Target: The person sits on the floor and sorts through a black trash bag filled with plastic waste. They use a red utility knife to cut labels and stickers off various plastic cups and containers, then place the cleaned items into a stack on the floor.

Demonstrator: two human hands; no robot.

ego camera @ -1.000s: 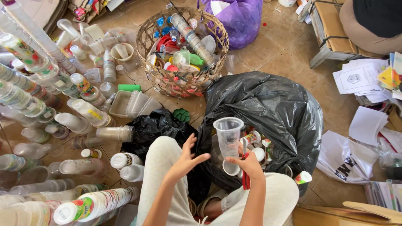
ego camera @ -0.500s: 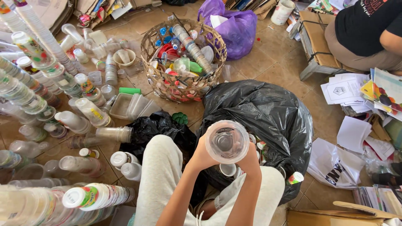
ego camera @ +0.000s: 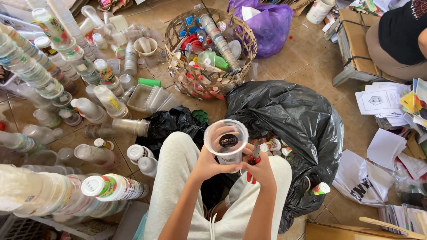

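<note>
I sit on the floor in light trousers. A clear plastic cup with a dark round label on its bottom is held up in front of me, mouth toward the camera. My left hand grips its left side. My right hand touches its right side and also holds a small red-handled tool, which looks like scissors or pliers. Below the cup lies an open black rubbish bag with more cups and small items in it.
Long stacks of plastic cups lie and stand at left. A woven basket full of lids and bottles sits ahead, a purple bag behind it. Papers lie at right, beside another seated person.
The cup was upright in my right hand; my left hand came in and took hold, and the cup tipped so its mouth faces the camera.
</note>
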